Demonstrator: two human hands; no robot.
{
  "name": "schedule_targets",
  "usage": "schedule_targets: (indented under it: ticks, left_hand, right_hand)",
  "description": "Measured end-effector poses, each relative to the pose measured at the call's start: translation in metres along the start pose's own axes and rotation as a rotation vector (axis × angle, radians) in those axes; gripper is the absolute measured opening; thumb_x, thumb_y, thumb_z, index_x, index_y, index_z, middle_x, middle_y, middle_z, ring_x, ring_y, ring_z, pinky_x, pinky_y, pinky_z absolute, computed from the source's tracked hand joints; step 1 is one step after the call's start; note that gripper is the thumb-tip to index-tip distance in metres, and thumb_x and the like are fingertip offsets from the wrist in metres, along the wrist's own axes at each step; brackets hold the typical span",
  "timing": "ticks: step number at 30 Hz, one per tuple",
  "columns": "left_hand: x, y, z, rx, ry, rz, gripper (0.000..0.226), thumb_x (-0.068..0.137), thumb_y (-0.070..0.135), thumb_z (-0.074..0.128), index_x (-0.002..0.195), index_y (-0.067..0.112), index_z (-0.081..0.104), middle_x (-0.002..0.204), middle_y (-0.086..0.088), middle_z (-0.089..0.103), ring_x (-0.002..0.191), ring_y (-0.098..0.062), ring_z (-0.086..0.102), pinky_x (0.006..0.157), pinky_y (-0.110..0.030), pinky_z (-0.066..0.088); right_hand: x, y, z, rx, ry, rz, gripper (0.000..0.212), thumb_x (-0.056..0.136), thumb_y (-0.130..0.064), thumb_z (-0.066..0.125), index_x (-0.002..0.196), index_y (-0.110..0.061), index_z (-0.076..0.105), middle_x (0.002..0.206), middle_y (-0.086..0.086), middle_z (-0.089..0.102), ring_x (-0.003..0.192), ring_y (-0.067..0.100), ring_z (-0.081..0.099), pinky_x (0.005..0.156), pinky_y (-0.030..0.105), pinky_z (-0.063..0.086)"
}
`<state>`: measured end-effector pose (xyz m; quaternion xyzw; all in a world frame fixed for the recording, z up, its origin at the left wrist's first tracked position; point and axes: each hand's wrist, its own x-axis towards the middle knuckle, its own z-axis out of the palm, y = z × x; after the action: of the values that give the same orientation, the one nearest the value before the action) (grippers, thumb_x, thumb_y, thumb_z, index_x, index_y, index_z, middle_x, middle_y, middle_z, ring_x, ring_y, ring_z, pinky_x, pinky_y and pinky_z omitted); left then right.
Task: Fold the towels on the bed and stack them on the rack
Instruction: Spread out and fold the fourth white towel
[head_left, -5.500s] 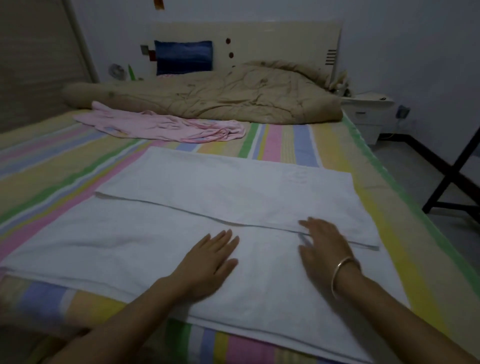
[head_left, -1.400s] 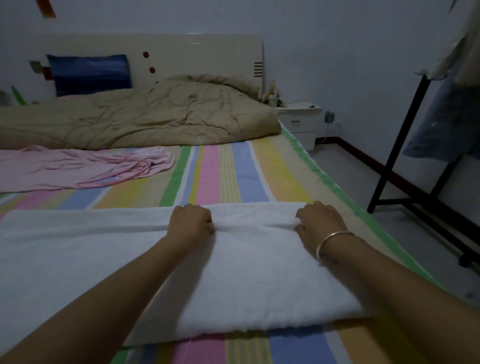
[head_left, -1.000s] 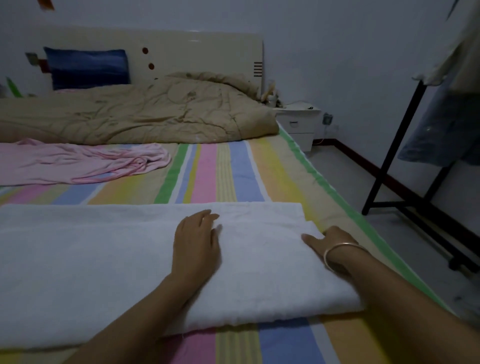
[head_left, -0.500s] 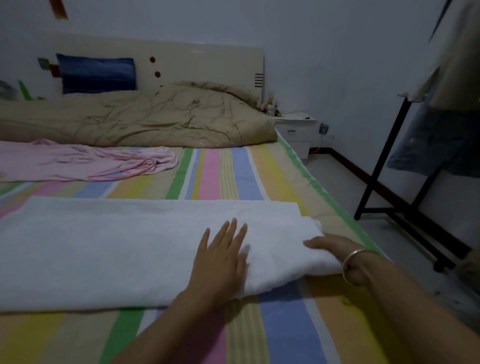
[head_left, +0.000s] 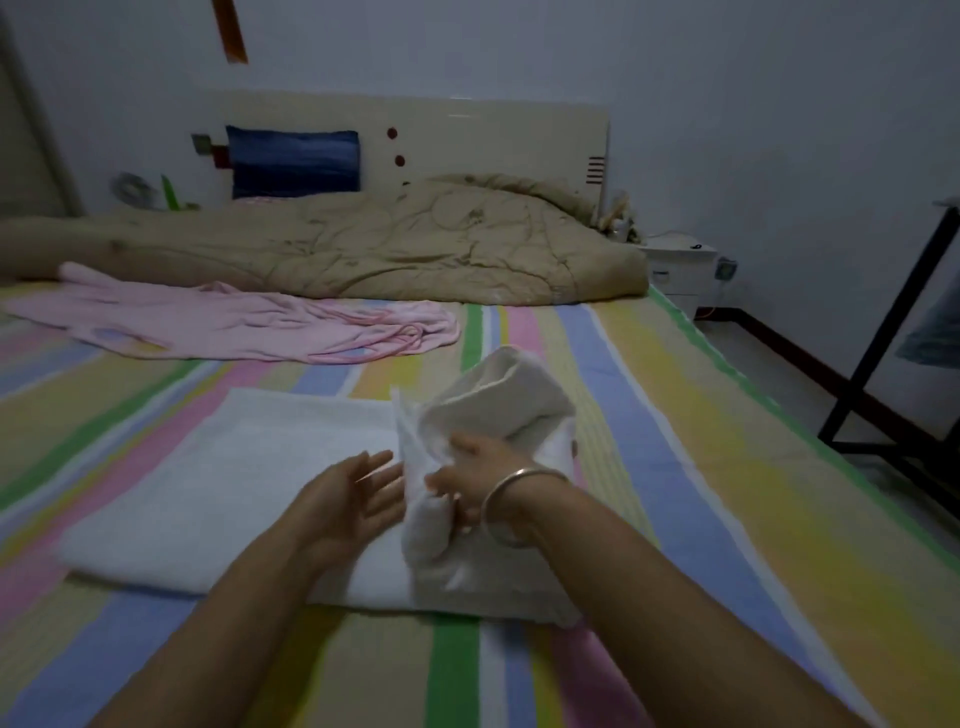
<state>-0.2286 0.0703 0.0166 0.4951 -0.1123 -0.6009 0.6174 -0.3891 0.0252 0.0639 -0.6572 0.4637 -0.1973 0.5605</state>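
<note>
A white towel, folded into a long band, lies across the striped bed. My right hand grips the towel's right end and holds it lifted and curled over toward the left. My left hand hovers just left of the raised end, fingers straight and spread, palm facing the cloth. A crumpled pink towel lies farther back on the left. The black rack stands on the floor to the right of the bed.
A rumpled tan quilt and a blue pillow lie along the headboard. A white nightstand stands beside the bed's far right corner. Floor runs between bed and rack.
My right hand has taken hold of the towel's right end and lifted it leftward. My left hand has come off the towel and now faces the raised end.
</note>
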Motion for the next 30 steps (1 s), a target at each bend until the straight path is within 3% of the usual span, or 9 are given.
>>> schedule_targets:
  ticks: [3, 6, 8, 10, 13, 20, 23, 26, 30]
  left_hand:
    - [0.001, 0.008, -0.032, 0.224, 0.017, -0.066, 0.045, 0.102, 0.035, 0.038, 0.116, -0.001, 0.061, 0.09, -0.017, 0.07, 0.081, -0.031, 0.066, 0.072, -0.038, 0.049]
    - [0.006, 0.011, -0.026, 0.376, 0.062, -0.042, 0.047, 0.096, 0.042, 0.053, 0.121, 0.003, 0.06, 0.104, -0.018, 0.068, 0.092, -0.034, 0.064, 0.077, -0.041, 0.052]
    - [0.015, 0.009, -0.018, 0.511, 0.128, 0.111, 0.063, 0.088, 0.04, 0.067, 0.14, 0.011, 0.044, 0.134, -0.011, 0.055, 0.115, -0.034, 0.057, 0.095, -0.043, 0.049]
    - [0.023, 0.006, -0.014, 0.822, 0.217, 0.314, 0.078, 0.082, 0.04, 0.073, 0.147, 0.019, 0.034, 0.144, -0.009, 0.044, 0.126, -0.03, 0.049, 0.103, -0.038, 0.043]
    - [0.031, 0.001, -0.009, 1.234, 0.304, 0.409, 0.082, 0.075, 0.058, 0.07, 0.141, 0.02, 0.041, 0.139, -0.01, 0.048, 0.123, -0.028, 0.051, 0.101, -0.036, 0.044]
    - [0.046, 0.001, -0.003, 1.238, 0.275, 0.385, 0.075, 0.079, 0.052, 0.069, 0.139, 0.019, 0.038, 0.134, -0.005, 0.054, 0.118, -0.026, 0.054, 0.088, -0.031, 0.043]
    - [0.062, 0.0, -0.011, 1.287, 0.178, 0.375, 0.083, 0.076, 0.054, 0.072, 0.143, 0.021, 0.036, 0.14, -0.004, 0.048, 0.125, -0.024, 0.049, 0.099, -0.032, 0.041]
    - [0.076, -0.003, -0.024, 1.283, 0.085, 0.335, 0.083, 0.075, 0.052, 0.075, 0.143, 0.022, 0.036, 0.142, -0.004, 0.045, 0.126, -0.022, 0.047, 0.104, -0.031, 0.038]
    - [0.091, -0.007, -0.035, 1.285, 0.016, 0.335, 0.084, 0.074, 0.054, 0.075, 0.142, 0.024, 0.036, 0.14, -0.001, 0.046, 0.125, -0.02, 0.047, 0.105, -0.033, 0.038]
  right_hand:
    - [0.002, 0.016, 0.033, 0.232, -0.077, 0.139, 0.061, 0.093, -0.009, 0.058, 0.146, -0.012, 0.03, 0.12, 0.02, 0.051, 0.073, 0.03, 0.064, 0.063, 0.042, 0.056]
    - [0.003, 0.015, 0.027, 0.333, 0.013, 0.133, 0.047, 0.092, 0.0, 0.053, 0.136, -0.015, 0.042, 0.123, 0.021, 0.055, 0.061, 0.028, 0.064, 0.049, 0.036, 0.054]
    - [0.005, 0.021, 0.012, 0.113, 0.203, -0.011, 0.027, 0.09, -0.002, 0.054, 0.111, -0.017, 0.06, 0.099, 0.012, 0.068, 0.063, 0.024, 0.063, 0.056, 0.036, 0.056]
    - [0.006, 0.032, -0.013, -0.345, 0.464, -0.138, 0.02, 0.086, -0.013, 0.057, 0.099, -0.025, 0.067, 0.098, 0.001, 0.071, 0.083, 0.021, 0.064, 0.079, 0.034, 0.052]
    - [0.005, 0.052, -0.046, -0.683, 0.62, -0.198, 0.034, 0.083, -0.023, 0.053, 0.115, -0.024, 0.062, 0.118, 0.005, 0.061, 0.113, 0.028, 0.053, 0.094, 0.032, 0.038]
    - [0.063, 0.061, -0.088, -0.272, 0.463, 0.018, 0.05, 0.101, -0.032, 0.039, 0.146, -0.013, 0.033, 0.15, 0.01, 0.036, 0.137, 0.027, 0.036, 0.11, 0.032, 0.027]
    - [0.094, 0.043, -0.096, -0.196, 0.461, -0.028, 0.055, 0.102, -0.035, 0.038, 0.15, -0.01, 0.026, 0.155, 0.007, 0.027, 0.142, 0.022, 0.026, 0.112, 0.028, 0.02]
    - [0.119, 0.035, -0.101, -0.179, 0.392, 0.015, 0.06, 0.097, -0.036, 0.05, 0.147, -0.009, 0.032, 0.152, 0.009, 0.033, 0.136, 0.024, 0.036, 0.106, 0.029, 0.029]
    - [0.147, 0.032, -0.108, -0.27, 0.36, 0.11, 0.065, 0.086, -0.037, 0.068, 0.135, 0.0, 0.047, 0.135, 0.016, 0.052, 0.108, 0.025, 0.055, 0.083, 0.029, 0.04]
